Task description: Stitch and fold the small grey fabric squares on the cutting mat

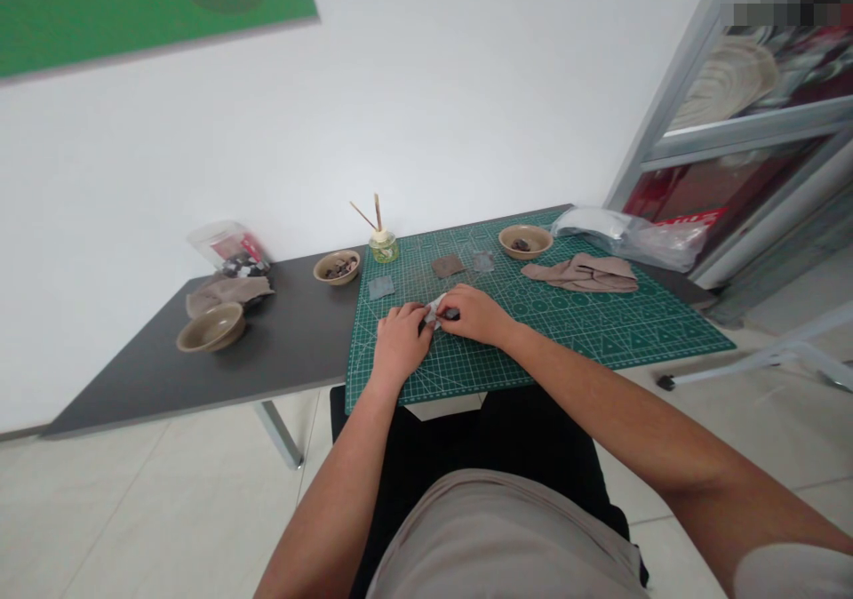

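The person wears a beige short-sleeved T-shirt and black trousers.

From the right hand, the cutting mat looks passable up to the beige cloth and bowl.

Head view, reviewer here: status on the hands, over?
Left hand and right hand together on a green cutting mat. White scrap and dark piece pinched between them. Grey swatch lies ahead, apart from the hands.

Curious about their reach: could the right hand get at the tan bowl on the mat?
Probably yes: the right hand rests on the green cutting mat, and only bare mat lies between it and the tan bowl.
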The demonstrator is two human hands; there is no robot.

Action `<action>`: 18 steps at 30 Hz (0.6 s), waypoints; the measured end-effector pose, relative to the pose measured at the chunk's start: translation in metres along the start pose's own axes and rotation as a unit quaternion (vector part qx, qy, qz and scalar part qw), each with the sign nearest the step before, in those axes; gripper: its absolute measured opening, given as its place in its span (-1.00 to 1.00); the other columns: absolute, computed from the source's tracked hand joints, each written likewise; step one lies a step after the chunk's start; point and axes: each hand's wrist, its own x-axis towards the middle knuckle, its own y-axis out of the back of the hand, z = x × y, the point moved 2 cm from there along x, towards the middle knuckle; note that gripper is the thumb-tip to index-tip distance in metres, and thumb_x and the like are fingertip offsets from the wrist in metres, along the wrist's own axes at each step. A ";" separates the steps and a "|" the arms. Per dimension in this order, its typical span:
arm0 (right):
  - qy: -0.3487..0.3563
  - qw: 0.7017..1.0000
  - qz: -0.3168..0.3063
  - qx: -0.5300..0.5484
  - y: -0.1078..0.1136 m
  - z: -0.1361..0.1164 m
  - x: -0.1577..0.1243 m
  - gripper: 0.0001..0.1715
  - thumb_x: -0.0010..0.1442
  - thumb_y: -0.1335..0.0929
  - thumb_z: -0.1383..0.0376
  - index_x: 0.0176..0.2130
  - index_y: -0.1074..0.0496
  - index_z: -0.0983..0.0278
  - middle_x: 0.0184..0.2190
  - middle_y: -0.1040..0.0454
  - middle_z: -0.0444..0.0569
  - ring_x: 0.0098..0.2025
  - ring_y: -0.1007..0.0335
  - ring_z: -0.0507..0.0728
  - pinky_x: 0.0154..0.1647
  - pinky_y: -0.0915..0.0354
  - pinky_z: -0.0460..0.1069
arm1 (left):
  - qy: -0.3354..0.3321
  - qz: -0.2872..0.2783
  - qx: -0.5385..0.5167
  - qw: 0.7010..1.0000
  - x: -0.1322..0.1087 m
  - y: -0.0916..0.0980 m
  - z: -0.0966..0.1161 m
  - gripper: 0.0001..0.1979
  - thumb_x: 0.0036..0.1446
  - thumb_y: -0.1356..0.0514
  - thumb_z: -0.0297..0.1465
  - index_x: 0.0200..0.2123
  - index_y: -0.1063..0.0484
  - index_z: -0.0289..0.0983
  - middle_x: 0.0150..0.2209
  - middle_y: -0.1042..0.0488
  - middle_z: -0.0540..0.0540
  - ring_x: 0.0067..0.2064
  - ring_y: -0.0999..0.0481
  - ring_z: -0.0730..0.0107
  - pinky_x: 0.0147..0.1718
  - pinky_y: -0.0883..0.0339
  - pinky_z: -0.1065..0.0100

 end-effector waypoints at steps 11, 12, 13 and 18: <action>0.022 0.999 -0.036 0.016 0.003 0.002 0.005 -0.95 0.13 -0.46 0.35 -0.31 -0.57 0.25 -0.28 -0.59 -0.04 -0.15 -0.39 0.16 -0.03 -0.24 0.04 | 0.005 0.006 -0.022 1.000 0.001 -0.001 -0.002 -0.69 0.27 -0.13 -0.20 0.02 -0.48 -0.11 0.11 -0.48 -0.11 0.09 -0.38 0.06 -0.02 -0.29 0.05; 0.021 0.999 -0.036 0.020 0.005 0.003 0.004 -0.96 0.11 -0.47 0.35 -0.33 -0.57 0.24 -0.31 -0.58 -0.06 -0.17 -0.39 0.15 -0.03 -0.23 0.04 | 0.007 0.005 -0.024 1.000 0.001 -0.001 -0.002 -0.69 0.27 -0.14 -0.20 0.02 -0.49 -0.11 0.11 -0.48 -0.12 0.09 -0.38 0.06 -0.02 -0.29 0.06; 0.015 0.999 -0.033 0.020 0.006 0.004 0.003 -0.97 0.10 -0.47 0.35 -0.36 -0.57 0.23 -0.34 -0.58 -0.08 -0.20 -0.38 0.15 -0.05 -0.23 0.04 | 0.007 0.004 -0.024 1.000 0.001 -0.001 -0.002 -0.68 0.26 -0.14 -0.19 0.03 -0.49 -0.11 0.11 -0.48 -0.12 0.09 -0.38 0.06 -0.02 -0.29 0.07; -0.007 1.000 -0.017 -0.017 0.006 0.009 0.007 -0.92 0.16 -0.45 0.30 -0.36 -0.59 0.27 -0.33 -0.59 -0.01 -0.21 -0.37 0.17 -0.07 -0.20 0.06 | 0.000 0.004 -0.017 1.000 0.001 -0.001 -0.002 -0.66 0.28 -0.13 -0.17 0.04 -0.48 -0.12 0.10 -0.48 -0.13 0.07 -0.38 0.06 -0.04 -0.29 0.08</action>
